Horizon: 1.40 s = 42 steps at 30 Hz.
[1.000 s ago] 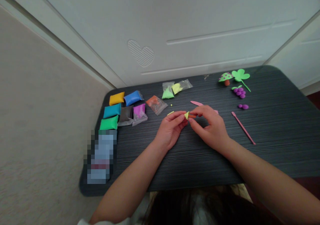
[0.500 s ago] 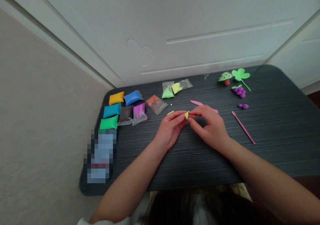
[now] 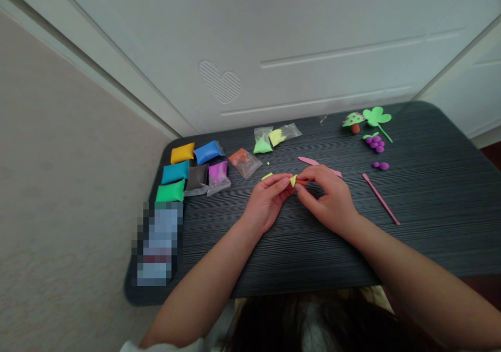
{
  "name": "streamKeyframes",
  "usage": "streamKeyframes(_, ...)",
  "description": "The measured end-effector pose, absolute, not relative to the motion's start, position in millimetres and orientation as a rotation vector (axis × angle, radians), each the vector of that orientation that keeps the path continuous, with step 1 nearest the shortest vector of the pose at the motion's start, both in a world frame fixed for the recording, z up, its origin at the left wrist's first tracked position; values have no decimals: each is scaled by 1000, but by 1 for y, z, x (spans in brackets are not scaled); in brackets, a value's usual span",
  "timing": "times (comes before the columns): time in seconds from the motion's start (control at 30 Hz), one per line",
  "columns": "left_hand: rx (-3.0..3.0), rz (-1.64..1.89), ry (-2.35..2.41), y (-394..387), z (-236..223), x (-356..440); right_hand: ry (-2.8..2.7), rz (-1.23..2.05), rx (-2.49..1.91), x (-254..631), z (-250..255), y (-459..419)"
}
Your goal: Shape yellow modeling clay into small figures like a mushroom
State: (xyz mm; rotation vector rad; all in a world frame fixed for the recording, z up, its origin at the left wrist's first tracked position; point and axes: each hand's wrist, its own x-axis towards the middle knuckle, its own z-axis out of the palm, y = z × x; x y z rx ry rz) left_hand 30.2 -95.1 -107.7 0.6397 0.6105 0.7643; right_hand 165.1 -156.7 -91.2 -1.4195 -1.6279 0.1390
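Note:
Over the middle of the dark table, my left hand (image 3: pixel 268 200) pinches a small piece of yellow clay (image 3: pixel 293 181) between thumb and fingers. Orange-brown clay strips (image 3: pixel 301 183) stick out of its right side. My right hand (image 3: pixel 329 192) is closed around those strips, thumb below and fingers above, partly hiding them. A flat scrap of yellow clay (image 3: pixel 267 176) lies just beyond my left fingers. Behind my right hand rests a pink clay knife (image 3: pixel 309 161), its middle covered by the fingers.
Clay packets, among them a blue packet (image 3: pixel 209 152) and an orange packet (image 3: pixel 245 162), spread over the table's left. At right are a clay mushroom (image 3: pixel 354 121), a green clover (image 3: pixel 377 116), purple grapes (image 3: pixel 376 143) and a pink stick tool (image 3: pixel 380 199). A white panel (image 3: pixel 313 38) rises behind.
Hardly anything differs. Both hands keep their places, and the clay piece between them has shifted only very slightly.

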Motion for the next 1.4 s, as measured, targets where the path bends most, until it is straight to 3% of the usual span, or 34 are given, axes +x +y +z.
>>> streamKeyframes(1.4, 602, 794, 654, -94, -105, 29, -1621, 102, -1447, 165, -91, -159)
